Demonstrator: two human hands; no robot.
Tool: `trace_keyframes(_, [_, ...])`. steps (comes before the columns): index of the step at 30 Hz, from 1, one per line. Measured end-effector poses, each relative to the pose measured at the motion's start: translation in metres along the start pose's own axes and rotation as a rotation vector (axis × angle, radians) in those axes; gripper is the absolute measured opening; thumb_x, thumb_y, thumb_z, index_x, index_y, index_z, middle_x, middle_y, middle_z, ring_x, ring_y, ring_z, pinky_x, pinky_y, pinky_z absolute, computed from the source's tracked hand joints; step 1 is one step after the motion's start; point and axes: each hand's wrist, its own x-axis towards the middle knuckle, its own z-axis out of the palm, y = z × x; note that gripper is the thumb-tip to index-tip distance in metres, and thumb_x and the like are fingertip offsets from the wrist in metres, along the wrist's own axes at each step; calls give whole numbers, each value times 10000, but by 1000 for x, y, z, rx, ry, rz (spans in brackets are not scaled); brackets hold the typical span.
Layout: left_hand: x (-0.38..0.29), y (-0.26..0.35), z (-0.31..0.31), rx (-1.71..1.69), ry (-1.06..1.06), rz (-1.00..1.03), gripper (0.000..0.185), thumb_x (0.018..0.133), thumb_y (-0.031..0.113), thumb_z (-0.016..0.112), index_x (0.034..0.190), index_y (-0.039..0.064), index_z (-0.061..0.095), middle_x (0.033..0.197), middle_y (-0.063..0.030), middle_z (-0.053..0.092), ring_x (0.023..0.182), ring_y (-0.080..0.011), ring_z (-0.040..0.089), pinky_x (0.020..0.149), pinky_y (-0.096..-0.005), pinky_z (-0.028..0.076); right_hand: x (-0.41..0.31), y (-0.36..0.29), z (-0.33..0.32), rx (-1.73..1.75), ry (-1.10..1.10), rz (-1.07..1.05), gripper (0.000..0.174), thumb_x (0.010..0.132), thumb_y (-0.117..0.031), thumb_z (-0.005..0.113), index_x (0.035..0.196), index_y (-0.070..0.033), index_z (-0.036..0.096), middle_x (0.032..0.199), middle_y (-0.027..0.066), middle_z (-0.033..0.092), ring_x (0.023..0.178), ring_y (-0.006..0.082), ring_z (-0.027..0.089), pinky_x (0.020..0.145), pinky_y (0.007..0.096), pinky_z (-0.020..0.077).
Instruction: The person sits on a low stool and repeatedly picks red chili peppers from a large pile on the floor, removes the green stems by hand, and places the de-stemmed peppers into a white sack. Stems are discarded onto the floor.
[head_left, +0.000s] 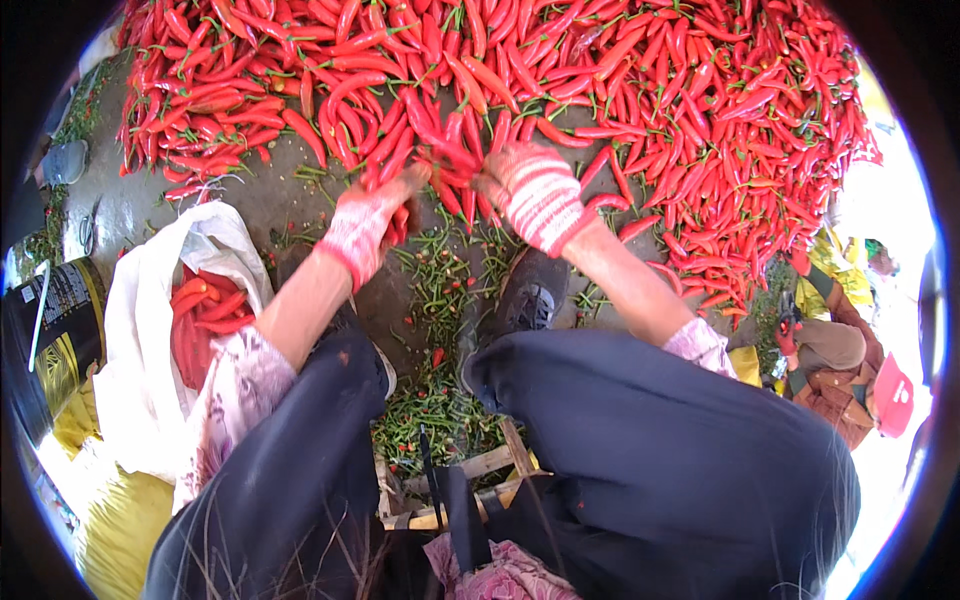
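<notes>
A large heap of red chili peppers (720, 135) with green stems covers the floor ahead. At the near edge of the heap, my left hand (376, 217), in a white and red knit glove with bare fingertips, is closed around several red peppers. My right hand (531, 193), in a striped glove of the same colours, is close beside it, its fingers bent at blurred peppers between the hands; whether it grips one is unclear. Green pepper stems (442, 285) are strewn below my hands. To the left, a white woven sack (142, 360) stands with its mouth open and red peppers (214, 304) inside.
My shoes and knees flank the scattered stems, with a wooden crate (480, 463) between my legs. A dark bucket (56, 337) stands at far left near a yellow sack (124, 525). A co-worker in a red cap (892, 397) crouches at far right, one gloved hand near the heap.
</notes>
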Motion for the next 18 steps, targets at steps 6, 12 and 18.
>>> trace_keyframes(6, [14, -5, 21, -97, -47, -67, 304, 786, 313, 859, 881, 106, 658, 691, -21, 637, 511, -159, 577, 448, -310, 445, -31, -39, 0, 25, -39, -82, 284, 878, -328, 627, 859, -51, 681, 822, 181, 645, 803, 378, 630, 705, 501, 468])
trace_keyframes(12, [1, -12, 22, -391, 36, -85, 199, 834, 227, 773, 821, 75, 645, 676, -53, 635, 520, -193, 583, 466, -325, 494, -23, -43, -11, -107, 18, -138, 284, 877, -334, 625, 850, -58, 683, 802, 140, 643, 786, 355, 631, 681, 480, 466])
trace_keyframes(18, [-32, 6, 32, -265, 68, -72, 239, 891, 278, 696, 877, 42, 663, 738, -78, 690, 508, -166, 588, 458, -245, 487, -22, -22, -6, 216, -43, -160, 270, 908, -288, 586, 856, -45, 692, 791, 191, 646, 802, 397, 642, 729, 504, 496])
